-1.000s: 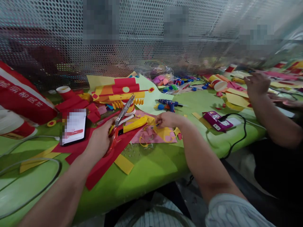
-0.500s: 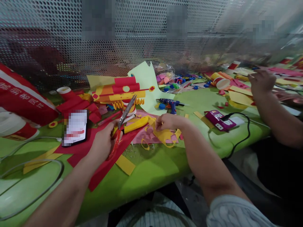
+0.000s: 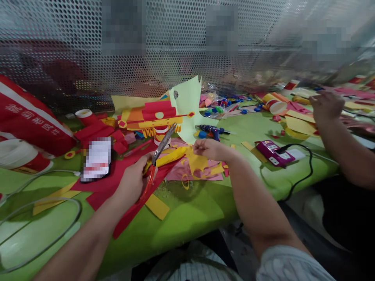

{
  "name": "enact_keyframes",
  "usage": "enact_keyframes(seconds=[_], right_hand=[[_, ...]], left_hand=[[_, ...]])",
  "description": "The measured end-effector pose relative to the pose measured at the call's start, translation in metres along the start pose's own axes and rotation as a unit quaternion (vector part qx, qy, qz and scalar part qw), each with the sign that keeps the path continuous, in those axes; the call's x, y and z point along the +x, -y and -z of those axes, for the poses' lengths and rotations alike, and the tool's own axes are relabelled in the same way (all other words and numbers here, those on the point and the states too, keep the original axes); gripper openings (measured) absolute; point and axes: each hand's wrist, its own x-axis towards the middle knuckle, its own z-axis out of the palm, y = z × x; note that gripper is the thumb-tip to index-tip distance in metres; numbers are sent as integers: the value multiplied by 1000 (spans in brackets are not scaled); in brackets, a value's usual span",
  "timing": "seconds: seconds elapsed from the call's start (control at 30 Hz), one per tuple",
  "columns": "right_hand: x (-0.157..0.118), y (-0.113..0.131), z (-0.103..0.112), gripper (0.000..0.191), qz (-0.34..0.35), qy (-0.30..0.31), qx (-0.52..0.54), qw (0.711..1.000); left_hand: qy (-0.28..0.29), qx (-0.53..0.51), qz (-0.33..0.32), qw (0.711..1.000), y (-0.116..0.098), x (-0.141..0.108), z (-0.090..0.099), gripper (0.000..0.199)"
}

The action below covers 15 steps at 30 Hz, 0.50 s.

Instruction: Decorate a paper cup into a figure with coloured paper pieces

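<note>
My left hand [image 3: 136, 175] is closed around scissors [image 3: 164, 143] with orange-red handles, their blades pointing up and away. Against the scissors lies a yellow utility knife [image 3: 172, 155]. My right hand [image 3: 212, 150] pinches a yellow paper scrap [image 3: 197, 164] with cut-out edges, which hangs over a pink sheet [image 3: 175, 174]. A thin yellow paper ring [image 3: 185, 182] sits at the near edge of that sheet. Under my left hand spreads red paper [image 3: 123, 224]. Behind the scissors stands a red-and-yellow paper figure [image 3: 159, 116] on a cup.
A phone [image 3: 96, 160] and a red bag [image 3: 29, 117] are on the left. A glue gun [image 3: 213, 130] lies beyond my right hand, and a purple power strip [image 3: 275, 153] with a black cable is further right. Another person's hand [image 3: 326, 107] is at the far right.
The view has shifted slightly. My right hand has drawn the yellow scrap a little up and left, so it hangs more upright. My left hand still holds the scissors.
</note>
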Motion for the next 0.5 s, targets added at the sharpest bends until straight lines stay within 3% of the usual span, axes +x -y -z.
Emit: enact_keyframes(seconds=[0.1, 0.2, 0.37, 0.5], right_hand=[[2, 1, -4, 9, 7, -62, 35, 997], [4, 6, -8, 10, 37, -125, 77, 988], [6, 19, -15, 12, 69, -153, 177, 970], [4, 24, -17, 18, 35, -157, 246, 956]], left_hand=[[1, -98, -11, 995, 3, 0, -6, 46], [6, -187, 40, 982, 0, -2, -11, 45], [5, -185, 81, 979, -20, -11, -11, 41], [12, -151, 50, 987, -27, -12, -9, 39]])
